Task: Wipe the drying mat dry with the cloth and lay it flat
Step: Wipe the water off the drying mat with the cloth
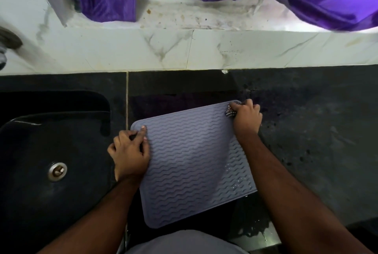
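Seemingly silicone, wave-ribbed drying mat (190,161)

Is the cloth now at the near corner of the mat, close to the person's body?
No, the right hand grips the cloth at the far right corner of the drying mat, away from the body.

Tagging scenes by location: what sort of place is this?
Most likely a home kitchen counter. A dark sink with a metal drain is sunk into a dark stone countertop, a ribbed drying mat lies beside it, and marble-look wall tiles run behind.
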Motion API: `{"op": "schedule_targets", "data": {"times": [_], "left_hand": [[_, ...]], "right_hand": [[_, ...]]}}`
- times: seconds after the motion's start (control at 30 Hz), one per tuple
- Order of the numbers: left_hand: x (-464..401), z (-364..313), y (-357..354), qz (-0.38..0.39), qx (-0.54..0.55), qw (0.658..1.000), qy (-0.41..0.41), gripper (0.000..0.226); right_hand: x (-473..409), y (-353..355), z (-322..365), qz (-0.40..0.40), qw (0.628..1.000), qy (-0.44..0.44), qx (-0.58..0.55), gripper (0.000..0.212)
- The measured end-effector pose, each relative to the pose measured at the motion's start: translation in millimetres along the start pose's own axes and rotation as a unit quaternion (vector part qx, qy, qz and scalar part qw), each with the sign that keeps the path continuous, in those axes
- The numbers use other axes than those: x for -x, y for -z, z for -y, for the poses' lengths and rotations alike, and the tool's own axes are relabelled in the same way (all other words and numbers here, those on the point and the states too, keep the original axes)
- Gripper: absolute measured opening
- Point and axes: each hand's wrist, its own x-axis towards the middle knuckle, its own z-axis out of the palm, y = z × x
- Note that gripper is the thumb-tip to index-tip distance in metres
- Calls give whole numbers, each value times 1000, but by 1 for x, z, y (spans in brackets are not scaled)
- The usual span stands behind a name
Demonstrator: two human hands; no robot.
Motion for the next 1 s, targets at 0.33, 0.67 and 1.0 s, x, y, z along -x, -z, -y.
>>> {"op": "schedule_targets", "data": {"times": [0.33, 0.67, 1.0], "left_hand": [[-2, -1, 2, 11, 13, 1000, 5, 46], [-2, 0, -1, 4, 5, 1000, 2, 47], [-2, 1, -1, 4, 0, 1000, -1, 47]], "right_hand": [[64, -20, 38, 36, 978, 194, -73, 58], [3, 4, 2, -9, 1000, 7, -15, 54], [-5, -15, 2, 0, 1000, 20, 15, 59]]}}
